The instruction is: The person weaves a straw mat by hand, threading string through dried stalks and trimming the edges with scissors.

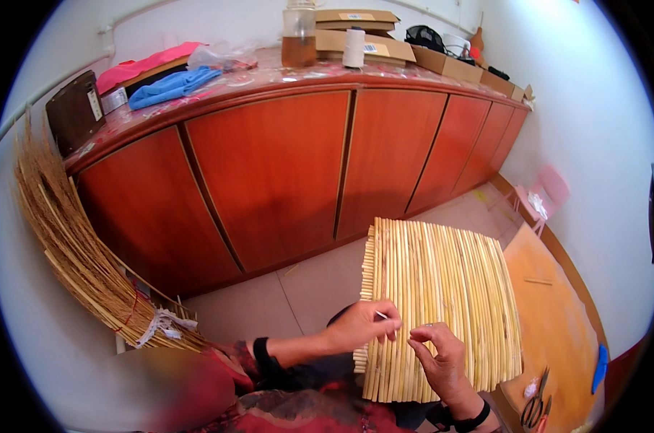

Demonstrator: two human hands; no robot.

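A mat of straw-coloured stalks [450, 289], laid side by side, lies across my lap. Over its left part my left hand [363, 325] is closed, with a short, thin white thing [381, 315] like a bit of thread showing at the fingers. Close by on the right, above the stalks, my right hand [442, 361] has its thumb and forefinger curled together in a pinch. Whatever that pinch may hold is too fine to make out. A small gap separates the two hands.
Black-handled scissors [535, 408] and a red-handled tool [546, 418] lie on an orange-brown board [565, 325] at right. A tied bundle of brushy stalks [89, 252] leans at left. Ahead, a red cabinet [269, 159] bears a white thread cone [354, 49]. A pink chair [551, 189] stands beyond.
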